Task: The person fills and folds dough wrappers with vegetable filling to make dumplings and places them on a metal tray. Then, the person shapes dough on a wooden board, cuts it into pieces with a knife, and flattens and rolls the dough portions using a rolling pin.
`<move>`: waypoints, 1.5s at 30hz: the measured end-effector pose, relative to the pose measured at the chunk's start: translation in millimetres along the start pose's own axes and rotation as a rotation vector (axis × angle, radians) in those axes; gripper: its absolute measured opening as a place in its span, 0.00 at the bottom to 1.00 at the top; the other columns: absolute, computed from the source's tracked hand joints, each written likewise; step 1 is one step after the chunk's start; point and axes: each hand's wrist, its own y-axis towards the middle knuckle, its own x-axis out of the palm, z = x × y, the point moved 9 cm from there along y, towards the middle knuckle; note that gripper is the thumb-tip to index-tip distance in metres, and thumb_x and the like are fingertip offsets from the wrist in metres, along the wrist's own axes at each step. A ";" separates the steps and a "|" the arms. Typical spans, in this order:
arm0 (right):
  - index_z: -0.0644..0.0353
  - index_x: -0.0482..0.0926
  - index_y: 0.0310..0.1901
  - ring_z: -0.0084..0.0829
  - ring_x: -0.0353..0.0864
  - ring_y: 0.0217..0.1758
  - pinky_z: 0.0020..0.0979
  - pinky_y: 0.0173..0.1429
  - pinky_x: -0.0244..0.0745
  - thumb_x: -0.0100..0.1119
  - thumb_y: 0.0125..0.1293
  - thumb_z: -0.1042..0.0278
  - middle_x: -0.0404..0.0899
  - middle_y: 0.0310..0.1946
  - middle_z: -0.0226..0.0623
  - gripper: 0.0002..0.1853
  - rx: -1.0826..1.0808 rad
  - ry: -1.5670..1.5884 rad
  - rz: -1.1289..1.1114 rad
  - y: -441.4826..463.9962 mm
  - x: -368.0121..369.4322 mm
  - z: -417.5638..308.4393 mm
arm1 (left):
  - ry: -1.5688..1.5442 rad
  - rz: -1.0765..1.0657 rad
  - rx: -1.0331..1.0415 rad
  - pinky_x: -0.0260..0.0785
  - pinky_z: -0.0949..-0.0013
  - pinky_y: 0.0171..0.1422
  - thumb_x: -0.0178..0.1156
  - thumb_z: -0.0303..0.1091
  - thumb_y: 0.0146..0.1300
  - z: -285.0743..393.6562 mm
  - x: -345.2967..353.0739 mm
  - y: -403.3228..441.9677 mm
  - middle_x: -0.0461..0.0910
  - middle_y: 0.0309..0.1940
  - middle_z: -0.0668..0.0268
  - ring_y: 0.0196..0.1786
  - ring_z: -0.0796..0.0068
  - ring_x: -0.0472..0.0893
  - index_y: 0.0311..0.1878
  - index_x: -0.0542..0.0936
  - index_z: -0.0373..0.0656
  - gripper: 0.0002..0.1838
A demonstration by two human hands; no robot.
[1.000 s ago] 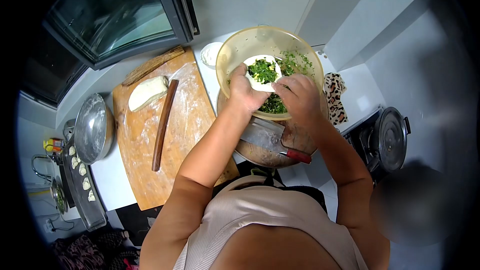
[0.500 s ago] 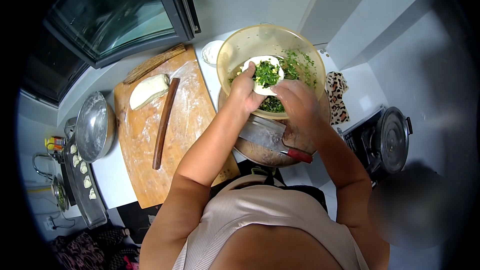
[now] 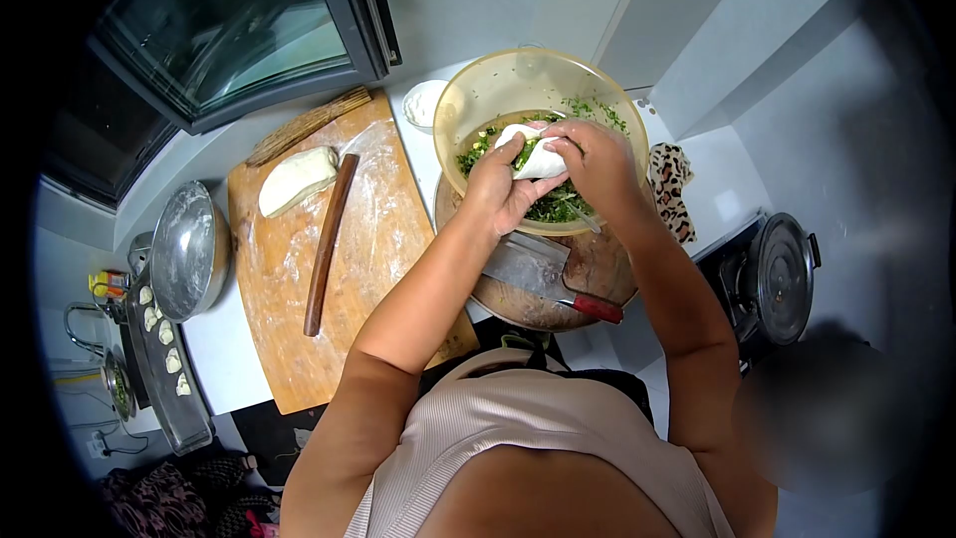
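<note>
White dough wrapper (image 3: 544, 162) w/ green filling (image 3: 525, 153) is over the big bowl (image 3: 498, 88), L hand (image 3: 498, 187) cradling it & R hand (image 3: 600, 157) fingers pinching its edge, so prob. half-folded, not yet closed, w/ dough slab (image 3: 297, 182) remaining on board (image 3: 271, 289) & pcs (image 3: 173, 363) on tray (image 3: 186, 426).

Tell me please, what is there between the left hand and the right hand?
A partly folded piece of dough with green filling, touched by both the left hand and the right hand. The head view shows this.
</note>
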 end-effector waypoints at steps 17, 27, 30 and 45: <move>0.57 0.85 0.34 0.38 0.79 0.45 0.34 0.50 0.74 0.68 0.51 0.68 0.81 0.33 0.36 0.08 -0.082 -0.185 -0.139 28.7 -10.0 -7.1 | 0.433 -0.047 0.127 0.80 0.59 0.58 0.60 0.22 0.62 14.5 19.8 -4.9 0.74 0.55 0.57 0.55 0.62 0.80 0.60 0.68 0.37 0.22; 0.61 0.81 0.46 0.25 0.76 0.42 0.27 0.49 0.72 0.60 0.66 0.67 0.80 0.34 0.31 0.10 0.316 0.410 0.170 20.4 -41.1 45.1 | 0.209 -0.114 0.174 0.77 0.55 0.61 0.54 0.20 0.66 23.5 37.2 -6.5 0.72 0.55 0.51 0.57 0.55 0.78 0.60 0.66 0.32 0.20; 0.63 0.80 0.51 0.20 0.75 0.40 0.20 0.48 0.71 0.57 0.69 0.67 0.80 0.36 0.29 0.13 0.593 0.580 0.149 -18.5 -27.0 77.5 | 0.152 -0.121 0.208 0.75 0.51 0.64 0.54 0.20 0.66 25.1 31.5 -4.1 0.71 0.57 0.48 0.59 0.53 0.76 0.61 0.65 0.33 0.21; 0.59 0.86 0.39 0.32 0.82 0.42 0.28 0.45 0.77 0.66 0.55 0.77 0.82 0.41 0.39 0.09 0.090 0.265 0.411 -30.8 -36.9 21.5 | 0.093 -0.168 0.294 0.73 0.53 0.65 0.58 0.21 0.64 13.6 41.8 -7.5 0.70 0.58 0.50 0.60 0.56 0.75 0.63 0.64 0.34 0.25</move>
